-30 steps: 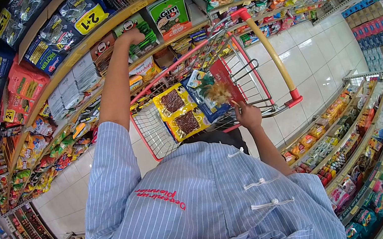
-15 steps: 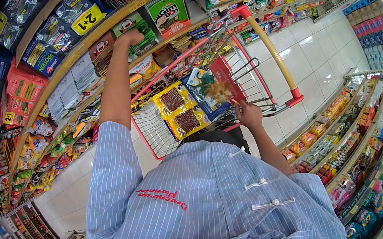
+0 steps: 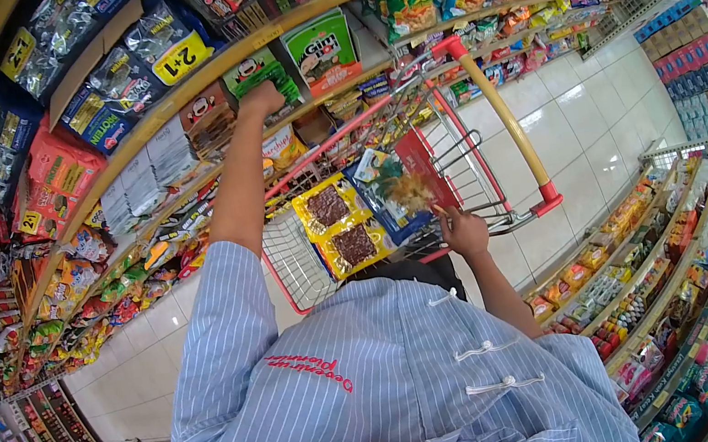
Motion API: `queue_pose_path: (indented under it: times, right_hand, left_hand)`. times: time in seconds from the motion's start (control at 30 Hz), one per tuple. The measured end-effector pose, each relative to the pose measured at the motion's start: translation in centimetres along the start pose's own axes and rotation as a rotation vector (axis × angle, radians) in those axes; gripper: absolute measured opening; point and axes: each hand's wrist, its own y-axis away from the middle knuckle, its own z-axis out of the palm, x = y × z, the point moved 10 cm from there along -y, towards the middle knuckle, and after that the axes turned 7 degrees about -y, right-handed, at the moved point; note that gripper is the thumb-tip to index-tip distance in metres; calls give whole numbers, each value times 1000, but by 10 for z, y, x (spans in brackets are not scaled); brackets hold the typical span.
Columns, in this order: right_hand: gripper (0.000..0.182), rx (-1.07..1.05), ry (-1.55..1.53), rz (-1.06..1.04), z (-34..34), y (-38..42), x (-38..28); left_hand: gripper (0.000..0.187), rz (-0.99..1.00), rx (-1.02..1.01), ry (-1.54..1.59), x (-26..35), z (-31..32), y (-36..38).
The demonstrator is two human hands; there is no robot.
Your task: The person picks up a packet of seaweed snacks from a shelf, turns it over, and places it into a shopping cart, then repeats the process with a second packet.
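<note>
Reaching up, the left hand (image 3: 262, 98) is closing its grip on a green packet (image 3: 256, 72) on the shelf (image 3: 168, 98); the right hand (image 3: 464, 229) is pinching a red packet (image 3: 418, 160) above the cart (image 3: 497, 101).

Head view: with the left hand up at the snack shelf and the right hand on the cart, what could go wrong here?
1. The left hand grips a green packet among tightly packed packets, so pulling it could drag neighbours off the shelf.
2. Only the right hand touches the cart, at its near rim, so the cart might roll or turn on the smooth tiled floor.
</note>
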Motion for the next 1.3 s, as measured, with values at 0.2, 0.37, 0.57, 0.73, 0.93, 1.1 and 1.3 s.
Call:
queue_pose_path:
  times: [0.2, 0.37, 0.57, 0.73, 0.93, 1.1, 1.3]
  right_hand:
    - [22, 44, -10, -17, 4, 2, 5]
    - [17, 44, -11, -25, 3, 2, 3]
    - [20, -10, -24, -2, 3, 2, 2]
    - [21, -21, -21, 15, 3, 1, 2]
    - [21, -35, -13, 39, 5, 1, 5]
    - [20, -16, -24, 6, 4, 1, 2]
    - [19, 8, -13, 5, 3, 2, 4]
  left_hand:
    - [50, 65, 120, 16, 8, -10, 24]
    - [46, 129, 349, 103, 1, -15, 35]
    - [53, 197, 519, 146, 2, -27, 47]
    - [34, 113, 336, 198, -6, -21, 27]
    - [30, 106, 419, 196, -6, -17, 23]
    - [33, 117, 364, 157, -6, -12, 22]
    - [39, 75, 597, 70, 1, -10, 53]
